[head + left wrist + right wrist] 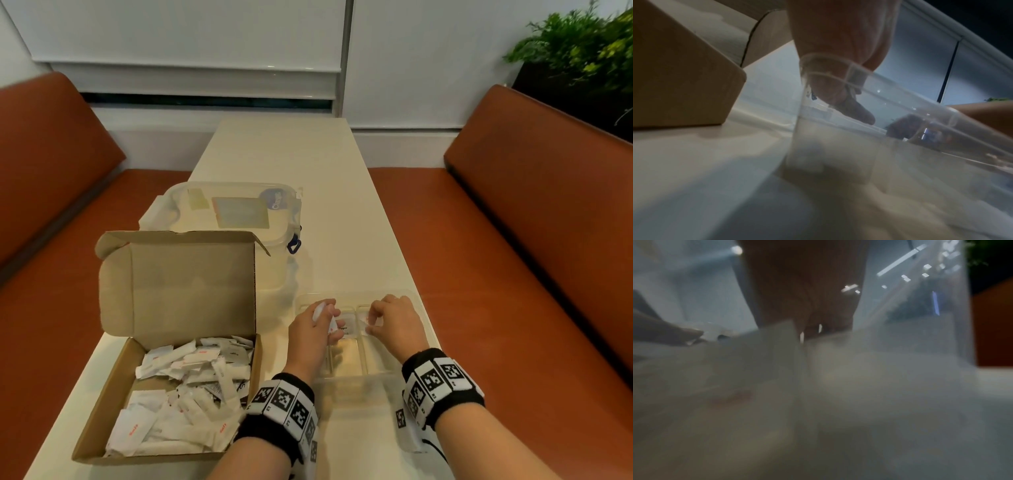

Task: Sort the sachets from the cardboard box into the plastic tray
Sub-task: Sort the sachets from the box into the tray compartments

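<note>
An open cardboard box at the table's front left holds a heap of white sachets, some with red print. To its right stands the clear plastic tray with several compartments. Over the tray's far left part, my left hand grips a few white sachets. My right hand is over the right compartment, fingers curled, pinching a red-printed sachet. In the left wrist view the left hand's fingers show through the tray wall. The right wrist view is blurred, with a white sachet below the hand.
A clear lidded plastic container stands behind the box, whose raised lid is just left of my left hand. Orange bench seats flank the narrow cream table. A plant is at the far right.
</note>
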`<state>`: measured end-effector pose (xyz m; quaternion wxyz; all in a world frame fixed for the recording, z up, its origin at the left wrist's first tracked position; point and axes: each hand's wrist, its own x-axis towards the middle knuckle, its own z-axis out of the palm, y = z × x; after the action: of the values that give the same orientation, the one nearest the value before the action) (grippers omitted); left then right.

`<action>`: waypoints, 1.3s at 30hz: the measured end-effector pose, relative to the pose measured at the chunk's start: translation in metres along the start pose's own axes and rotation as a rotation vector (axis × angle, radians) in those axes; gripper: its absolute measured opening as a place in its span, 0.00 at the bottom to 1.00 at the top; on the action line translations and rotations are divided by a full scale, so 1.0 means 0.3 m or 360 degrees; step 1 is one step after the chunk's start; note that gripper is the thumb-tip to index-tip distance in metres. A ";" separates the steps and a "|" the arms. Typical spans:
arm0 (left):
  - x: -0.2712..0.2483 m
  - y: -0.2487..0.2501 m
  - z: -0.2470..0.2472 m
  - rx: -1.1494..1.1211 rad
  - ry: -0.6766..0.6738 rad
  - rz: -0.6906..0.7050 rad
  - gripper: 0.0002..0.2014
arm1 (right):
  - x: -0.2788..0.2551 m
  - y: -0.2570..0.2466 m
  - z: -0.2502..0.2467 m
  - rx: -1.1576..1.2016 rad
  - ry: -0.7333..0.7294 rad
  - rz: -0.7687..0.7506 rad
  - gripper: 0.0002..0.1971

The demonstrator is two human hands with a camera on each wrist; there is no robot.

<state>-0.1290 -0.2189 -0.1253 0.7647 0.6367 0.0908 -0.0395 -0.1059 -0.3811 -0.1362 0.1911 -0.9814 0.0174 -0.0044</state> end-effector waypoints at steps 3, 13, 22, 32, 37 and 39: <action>0.001 0.003 0.002 0.0023 -0.0021 -0.0004 0.07 | 0.012 0.007 -0.014 -0.0270 -0.0049 -0.0193 0.03; -0.004 0.009 0.002 0.0021 -0.0111 -0.0052 0.08 | 0.019 0.007 -0.005 -0.0180 -0.0013 -0.0189 0.05; -0.002 0.011 0.000 0.0007 -0.0115 -0.0080 0.07 | 0.001 0.002 0.005 -0.0090 -0.0056 -0.0113 0.09; 0.005 0.029 -0.005 -0.0274 -0.0126 -0.0312 0.16 | -0.021 -0.049 -0.035 -0.0159 0.0174 -0.0164 0.05; 0.001 0.044 -0.010 -0.0297 -0.0178 -0.0372 0.18 | -0.040 -0.148 -0.083 0.0713 0.0006 -0.0296 0.12; -0.002 0.049 -0.010 -0.0231 -0.0251 -0.0351 0.18 | -0.038 -0.168 -0.094 0.0790 -0.0170 -0.0343 0.21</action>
<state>-0.1272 -0.2133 -0.1114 0.8045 0.5608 0.1024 -0.1667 -0.1162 -0.3446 -0.0910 0.4249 -0.8995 -0.0988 0.0229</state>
